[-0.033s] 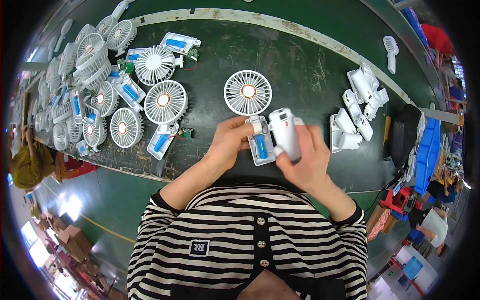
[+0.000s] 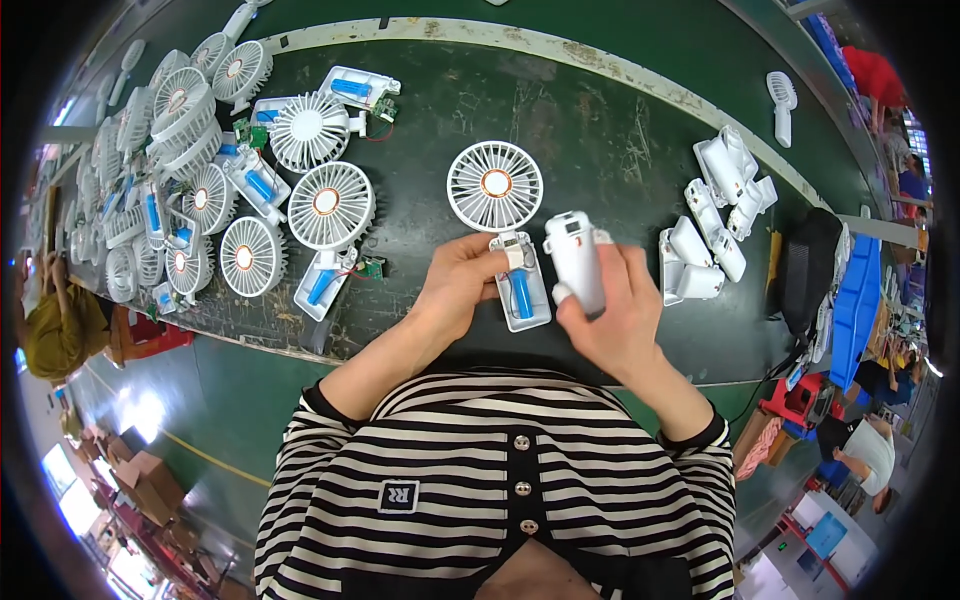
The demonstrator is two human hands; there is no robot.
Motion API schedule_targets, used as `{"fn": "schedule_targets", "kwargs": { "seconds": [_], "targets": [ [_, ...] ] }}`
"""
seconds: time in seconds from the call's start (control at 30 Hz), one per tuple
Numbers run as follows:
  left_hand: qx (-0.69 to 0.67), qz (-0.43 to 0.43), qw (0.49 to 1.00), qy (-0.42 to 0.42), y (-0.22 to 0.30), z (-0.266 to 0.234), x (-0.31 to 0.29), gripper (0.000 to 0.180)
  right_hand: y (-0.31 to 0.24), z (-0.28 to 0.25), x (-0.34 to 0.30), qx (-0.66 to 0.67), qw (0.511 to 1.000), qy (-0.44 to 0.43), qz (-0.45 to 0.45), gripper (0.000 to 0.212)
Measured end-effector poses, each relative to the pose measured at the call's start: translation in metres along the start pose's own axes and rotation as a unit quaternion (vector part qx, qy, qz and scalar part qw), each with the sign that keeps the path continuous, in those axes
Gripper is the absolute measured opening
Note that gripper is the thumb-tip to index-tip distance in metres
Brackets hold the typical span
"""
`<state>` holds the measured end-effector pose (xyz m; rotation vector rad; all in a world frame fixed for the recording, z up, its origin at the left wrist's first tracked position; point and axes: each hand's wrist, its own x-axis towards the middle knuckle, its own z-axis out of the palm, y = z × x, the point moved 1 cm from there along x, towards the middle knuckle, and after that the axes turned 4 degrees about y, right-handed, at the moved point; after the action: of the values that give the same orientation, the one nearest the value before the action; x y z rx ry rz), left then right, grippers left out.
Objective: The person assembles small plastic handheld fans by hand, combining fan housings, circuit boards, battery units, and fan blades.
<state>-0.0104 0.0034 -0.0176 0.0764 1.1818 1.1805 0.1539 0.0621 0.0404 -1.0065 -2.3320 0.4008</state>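
Green workbench (image 2: 600,130), white fans (image 2: 330,205)

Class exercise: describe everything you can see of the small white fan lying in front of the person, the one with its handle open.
The small white fan lies flat on the dark green table. Its round plastic grille has an orange ring at the hub. The handle below is open, showing a blue cylindrical battery. The left hand steadies the handle from its left side; the right hand holds a white cover piece just beside it.
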Motion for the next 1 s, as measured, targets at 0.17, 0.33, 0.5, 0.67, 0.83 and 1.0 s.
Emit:
{"fn": "schedule_targets", "kwargs": {
  "seconds": [0.17, 0.33, 0.5, 0.67, 0.83, 1.0],
  "targets": [
    [0.042, 0.007, 0.999, -0.011, -0.002, 0.000, 0.003, 0.025, 0.035, 0.019, -0.003, -0.105, 0.994, 0.008, -0.003, 0.051],
    [0.062, 0.014, 0.998, -0.024, -0.003, -0.002, 0.002, 0.025, 0.049, 0.028, -0.003, -0.152, 0.988, 0.009, 0.000, 0.051],
    [0.068, 0.009, 0.997, -0.026, -0.003, -0.003, 0.001, 0.025, 0.043, 0.024, 0.003, -0.138, 0.990, 0.014, -0.013, 0.048],
    [0.050, 0.009, 0.998, -0.030, -0.001, -0.002, 0.001, 0.024, 0.022, 0.026, 0.012, 0.079, 0.984, 0.024, -0.155, 0.022],
    [0.073, -0.006, 0.997, -0.037, 0.007, -0.001, -0.002, 0.025, 0.018, 0.036, 0.020, 0.116, 0.977, -0.048, -0.174, 0.018],
    [0.046, -0.040, 0.998, -0.013, 0.015, -0.003, -0.004, 0.028, 0.017, 0.041, 0.023, 0.117, 0.969, -0.069, -0.206, 0.020]
  ]
}}
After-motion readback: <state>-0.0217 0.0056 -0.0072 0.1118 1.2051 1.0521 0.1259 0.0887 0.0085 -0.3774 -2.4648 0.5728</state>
